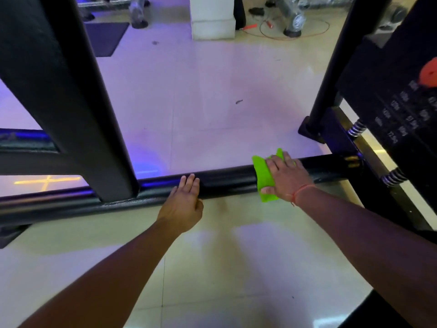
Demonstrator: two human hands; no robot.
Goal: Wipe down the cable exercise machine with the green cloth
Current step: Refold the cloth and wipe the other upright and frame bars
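The right hand (pixel 285 175) lies flat, fingers spread and nearly straight, pressing the green cloth (pixel 263 177) onto the low black crossbar (pixel 227 181) of the cable exercise machine. The cloth is draped over the top of the bar, with an edge hanging down the near side by the thumb and another peeking out past the fingertips on the far side. A thin red string circles that wrist. The left hand (pixel 185 198) holds nothing; its fingers are straight and together, tips resting on the same crossbar, well apart from the cloth and near the foot of the thick black upright (pixel 71 95).

Judging from this alone, the wipe is in the middle of the base bar. The bar has a slight sheen along its length, but whether that is dampness or just the purple light I cannot tell, so which stretch is already done is unclear. Left, by the look of it: the upright on the left, the slimmer post (pixel 335 74) on the right, the base joint by the 2 springs (pixel 357 129), and the weight stack (pixel 402 114) with its numbered plates. The tiled floor (pixel 189 91) beyond shows a few dark specks.
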